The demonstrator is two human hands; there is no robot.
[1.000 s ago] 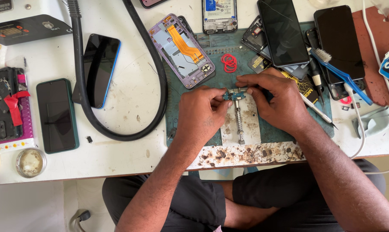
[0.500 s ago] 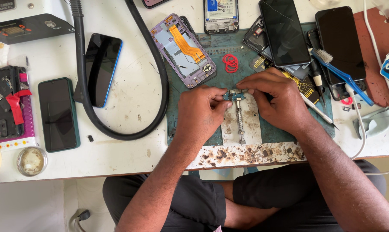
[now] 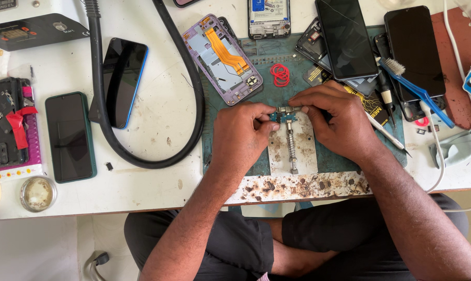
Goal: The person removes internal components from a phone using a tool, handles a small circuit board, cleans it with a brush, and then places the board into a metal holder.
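Observation:
A small metal circuit-board holder (image 3: 292,147) lies on a worn teal work mat (image 3: 339,160) at the table's front edge. My left hand (image 3: 242,136) pinches a tiny blue circuit board (image 3: 275,117) at the holder's top clamp. From the other side my right hand (image 3: 335,118) grips the clamp's end with fingertips closed on it. Just behind my hands lie an opened purple phone frame (image 3: 224,58) with an orange flex cable and a red rubber band (image 3: 280,74).
A thick black hose (image 3: 192,78) loops across the white table. Phones lie at left (image 3: 70,136), (image 3: 122,79) and at the back right (image 3: 345,37), (image 3: 413,46). A blue brush (image 3: 413,87), tweezers (image 3: 386,132), a small round dish (image 3: 37,193) and a black device (image 3: 35,28) surround the mat.
Both hands stay on the holder's clamp; the fingers have shifted only slightly. Nothing else on the table has moved.

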